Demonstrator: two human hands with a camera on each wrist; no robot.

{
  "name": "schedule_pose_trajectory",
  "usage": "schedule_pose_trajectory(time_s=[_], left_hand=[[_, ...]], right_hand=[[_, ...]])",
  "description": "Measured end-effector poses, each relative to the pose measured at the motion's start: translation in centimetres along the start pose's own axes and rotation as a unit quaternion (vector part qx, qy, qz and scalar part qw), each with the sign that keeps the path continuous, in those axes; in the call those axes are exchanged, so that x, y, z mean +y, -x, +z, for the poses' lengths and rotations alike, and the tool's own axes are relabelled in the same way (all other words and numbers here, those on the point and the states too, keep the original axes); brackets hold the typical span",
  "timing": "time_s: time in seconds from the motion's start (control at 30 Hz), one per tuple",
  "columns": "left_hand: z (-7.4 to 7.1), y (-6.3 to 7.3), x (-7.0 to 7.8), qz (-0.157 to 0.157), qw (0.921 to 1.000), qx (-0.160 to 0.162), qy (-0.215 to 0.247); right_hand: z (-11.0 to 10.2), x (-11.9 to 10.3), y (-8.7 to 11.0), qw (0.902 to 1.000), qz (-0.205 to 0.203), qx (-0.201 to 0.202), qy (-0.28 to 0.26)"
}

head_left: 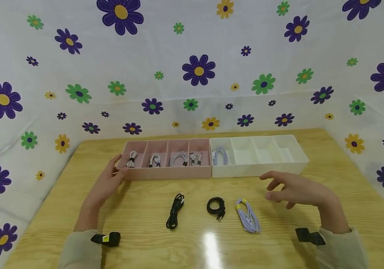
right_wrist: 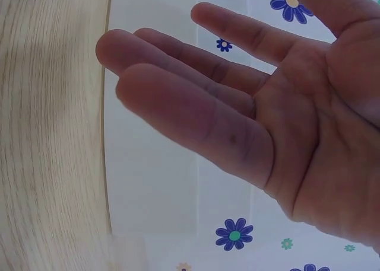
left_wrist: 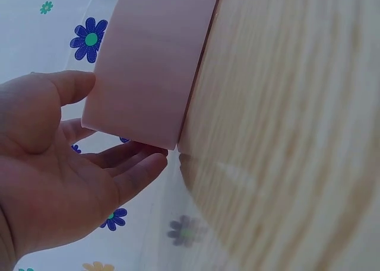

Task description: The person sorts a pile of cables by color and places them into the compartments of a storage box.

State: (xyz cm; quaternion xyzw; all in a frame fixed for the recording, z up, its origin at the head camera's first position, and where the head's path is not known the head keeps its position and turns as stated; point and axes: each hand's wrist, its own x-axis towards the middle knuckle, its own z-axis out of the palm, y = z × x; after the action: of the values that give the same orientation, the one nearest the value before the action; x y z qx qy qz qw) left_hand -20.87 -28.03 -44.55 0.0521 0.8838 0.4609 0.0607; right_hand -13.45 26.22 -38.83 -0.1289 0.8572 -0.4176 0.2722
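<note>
My left hand (head_left: 106, 183) is at the left end of a pink four-compartment box (head_left: 168, 173). In the left wrist view its thumb meets the edge of the pink wall (left_wrist: 151, 57), and the other fingers extend loosely along the end. Each pink compartment holds a bundled light cable, such as the white cable (head_left: 131, 159) at far left. Relaxed fingers spread, my right hand (head_left: 296, 189) hovers empty just in front of a white box (head_left: 259, 170). The right wrist view shows that white box (right_wrist: 151, 182) behind the fingers. A pale lilac cable (head_left: 220, 155) lies in its leftmost compartment.
On the wooden table (head_left: 138, 239), in front of the boxes, lie a long black cable bundle (head_left: 175, 211), a coiled black cable (head_left: 216, 206) and a lilac cable (head_left: 248, 216) with yellow ties. A flower-patterned cloth (head_left: 165, 48) hangs behind and along both sides.
</note>
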Motion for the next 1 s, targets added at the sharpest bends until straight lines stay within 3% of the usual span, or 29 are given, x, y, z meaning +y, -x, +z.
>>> schedule_pose_trajectory(time_s=[1.0], left_hand=[[-0.19,0.26,0.32,-0.016,0.9998,-0.007,-0.009]], right_hand=[[0.03,0.05,-0.1,0.9999,0.008,-0.002,0.006]])
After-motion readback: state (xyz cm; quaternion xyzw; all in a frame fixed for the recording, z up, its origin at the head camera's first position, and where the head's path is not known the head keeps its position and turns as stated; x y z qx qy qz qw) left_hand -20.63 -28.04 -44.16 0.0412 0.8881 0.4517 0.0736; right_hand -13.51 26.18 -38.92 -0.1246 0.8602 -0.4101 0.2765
